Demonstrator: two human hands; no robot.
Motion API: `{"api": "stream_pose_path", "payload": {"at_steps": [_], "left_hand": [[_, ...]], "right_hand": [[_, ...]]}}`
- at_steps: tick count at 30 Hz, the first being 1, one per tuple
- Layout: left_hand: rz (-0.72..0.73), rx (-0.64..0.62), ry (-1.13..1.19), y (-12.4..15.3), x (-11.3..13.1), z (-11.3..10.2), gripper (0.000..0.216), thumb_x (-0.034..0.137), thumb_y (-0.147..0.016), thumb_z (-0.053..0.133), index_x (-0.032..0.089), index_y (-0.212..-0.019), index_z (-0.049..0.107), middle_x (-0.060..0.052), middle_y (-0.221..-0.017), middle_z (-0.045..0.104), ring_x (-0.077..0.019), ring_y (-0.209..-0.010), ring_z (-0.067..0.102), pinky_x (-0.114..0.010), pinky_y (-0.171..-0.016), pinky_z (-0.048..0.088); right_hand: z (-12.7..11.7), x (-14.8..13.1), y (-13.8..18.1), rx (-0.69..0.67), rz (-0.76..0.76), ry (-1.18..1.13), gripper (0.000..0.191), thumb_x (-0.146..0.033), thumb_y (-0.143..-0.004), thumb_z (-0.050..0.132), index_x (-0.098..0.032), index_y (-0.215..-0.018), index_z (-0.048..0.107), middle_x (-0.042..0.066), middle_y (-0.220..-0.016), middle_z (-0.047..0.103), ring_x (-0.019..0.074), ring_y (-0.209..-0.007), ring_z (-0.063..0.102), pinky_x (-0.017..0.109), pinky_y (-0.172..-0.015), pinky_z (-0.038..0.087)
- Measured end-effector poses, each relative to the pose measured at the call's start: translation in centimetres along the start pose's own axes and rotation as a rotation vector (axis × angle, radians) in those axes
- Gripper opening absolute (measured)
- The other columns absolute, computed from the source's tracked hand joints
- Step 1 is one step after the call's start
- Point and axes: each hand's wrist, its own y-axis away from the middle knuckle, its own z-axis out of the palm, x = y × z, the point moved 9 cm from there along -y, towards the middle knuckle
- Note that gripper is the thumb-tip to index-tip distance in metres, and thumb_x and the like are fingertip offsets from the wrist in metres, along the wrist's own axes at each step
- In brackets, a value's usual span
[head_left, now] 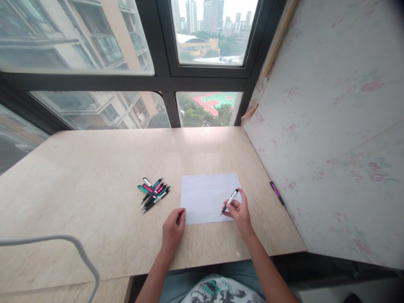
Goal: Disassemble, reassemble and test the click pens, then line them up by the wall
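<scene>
Now we sit at a broad beige table (pixel 94 198) set against a dark-framed window, with a flowered wall panel (pixel 331 126) closing off our right side. On the table, straight ahead of us, lies a white sheet of paper (pixel 206 195), its long edge running left to right and faint lines of writing across its top.

Our left hand (pixel 173 229) rests at the sheet's lower left corner, fingers curled loosely together, fingertips touching the paper's edge. Our right hand (pixel 240 213) sits at the lower right part of the sheet and pinches a white pen (pixel 229 201) with a dark tip. The pen's long axis slants from upper right down to lower left, the tip pointing onto the paper just left of the hand, over its blank lower part.

Left of the sheet, near but apart, lies a fanned cluster of pens (pixel 154 193) in teal, pink, black and white, closer to our left hand. A purple pen (pixel 277 192) lies alone by the wall panel.
</scene>
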Motion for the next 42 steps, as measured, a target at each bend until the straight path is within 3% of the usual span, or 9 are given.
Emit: {"api": "stream_pose_path", "payload": {"at_steps": [13, 24, 29, 42], "left_hand": [[0.009, -0.011, -0.008, -0.1, 0.0, 0.2, 0.018, 0.030, -0.088, 0.051, 0.020, -0.094, 0.064, -0.005, -0.089, 0.071, -0.0208, -0.079, 0.067, -0.032, -0.071, 0.054], [0.010, -0.032, 0.000, 0.0, 0.0, 0.3, 0.018, 0.031, -0.089, 0.050, 0.021, -0.094, 0.063, -0.006, -0.089, 0.071, -0.0215, -0.079, 0.067, -0.034, -0.071, 0.055], [0.020, -0.031, -0.013, 0.0, 0.1, 0.3, 0.018, 0.030, -0.088, 0.050, 0.020, -0.094, 0.064, -0.006, -0.090, 0.071, -0.0215, -0.079, 0.068, -0.034, -0.072, 0.055], [0.050, -0.043, -0.041, 0.0, 0.3, 0.5, 0.016, 0.027, -0.088, 0.050, 0.021, -0.094, 0.064, -0.006, -0.091, 0.071, -0.0211, -0.082, 0.067, -0.033, -0.072, 0.054]], "right_hand": [[-0.8, 0.3, -0.2, 0.075, 0.000, -0.023, 0.092, -0.034, -0.075, 0.073, -0.032, -0.146, 0.015, 0.002, -0.091, 0.067, 0.0187, -0.079, 0.065, 0.040, -0.071, 0.059], [-0.5, 0.6, -0.3, 0.057, 0.028, -0.029, 0.090, -0.036, -0.074, 0.074, -0.033, -0.145, 0.019, 0.001, -0.089, 0.067, 0.0182, -0.078, 0.066, 0.040, -0.071, 0.058], [0.1, 0.6, -0.2, 0.024, 0.034, -0.022, 0.098, -0.037, -0.073, 0.074, -0.034, -0.148, 0.011, 0.001, -0.090, 0.067, 0.0178, -0.077, 0.066, 0.039, -0.069, 0.059], [0.7, 1.0, -0.2, 0.019, 0.013, -0.008, 0.092, -0.035, -0.074, 0.073, -0.033, -0.146, 0.017, 0.001, -0.089, 0.067, 0.0181, -0.078, 0.066, 0.041, -0.073, 0.058]]}}
